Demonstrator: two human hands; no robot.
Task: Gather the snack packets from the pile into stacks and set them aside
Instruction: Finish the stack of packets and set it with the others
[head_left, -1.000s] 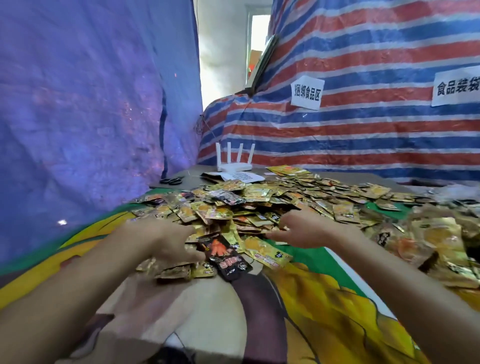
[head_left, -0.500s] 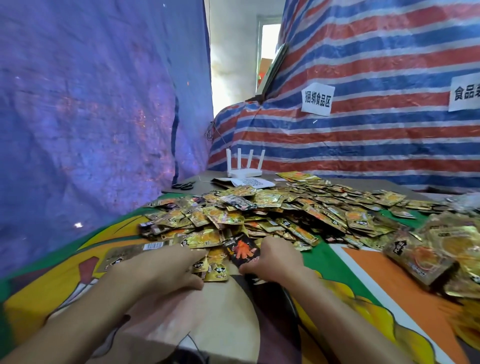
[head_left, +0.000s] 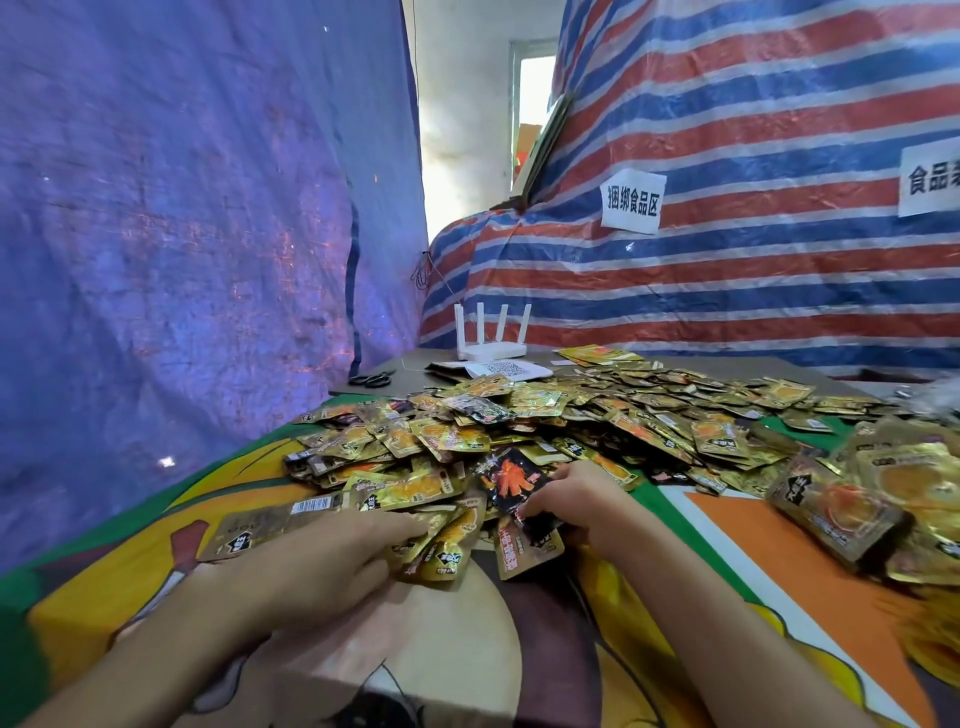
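A wide pile of small gold snack packets (head_left: 597, 421) covers the middle of the table. Its near edge holds a black packet with a red-orange print (head_left: 511, 475). My right hand (head_left: 576, 501) sits at that edge, its fingers curled round the black packet and the brown-gold packet (head_left: 527, 545) beneath it. My left hand (head_left: 332, 561) lies to the left with fingers stretched forward, its fingertips pressing on a small cluster of gold packets (head_left: 441, 545). A long gold packet with a barcode (head_left: 270, 522) lies just beyond the left hand.
Larger gold packets (head_left: 852, 514) are heaped at the right. A white router (head_left: 491, 340), a QR-code sheet (head_left: 511, 370) and black scissors (head_left: 370, 380) sit at the back. A colourful printed cloth (head_left: 779, 582) covers the table. Tarpaulin walls close in on the left and behind.
My right hand has drawn back from the middle of the pile to its near edge and taken hold of the black packet. My left hand has stayed on the near gold packets, now with fingers stretched.
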